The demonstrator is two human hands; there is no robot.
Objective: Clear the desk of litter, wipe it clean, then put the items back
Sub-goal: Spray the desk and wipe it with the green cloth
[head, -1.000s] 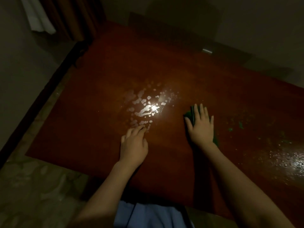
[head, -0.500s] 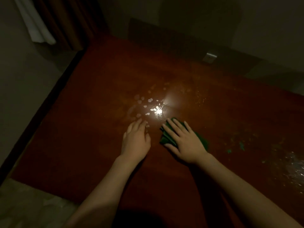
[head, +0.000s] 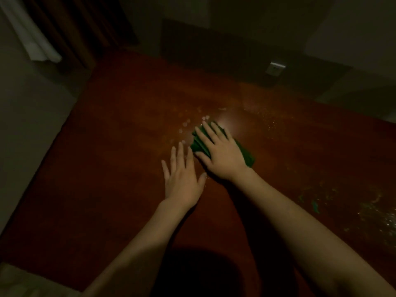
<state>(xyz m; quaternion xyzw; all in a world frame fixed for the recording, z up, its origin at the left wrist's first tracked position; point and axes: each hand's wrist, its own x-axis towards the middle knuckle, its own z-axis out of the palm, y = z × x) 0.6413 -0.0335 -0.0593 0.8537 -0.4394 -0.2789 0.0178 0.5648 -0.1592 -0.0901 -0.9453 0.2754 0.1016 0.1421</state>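
A dark green cloth (head: 246,154) — bunched into folds — is lying mid-desk on the glossy reddish-brown desk (head: 107,168), beside pale droplets (head: 184,124). The right hand (head: 220,153) is pressing it flat, fingers straight and spread; the left hand (head: 182,179) is resting flat alongside, fingers spread.

Most of the green cloth (head: 246,154) under the right hand (head: 222,155); desk (head: 107,168) cropped right.

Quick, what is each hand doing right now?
Left hand: open, flat on the desk, holding nothing.
Right hand: open, fingers straight, pressing the green cloth on the desk.
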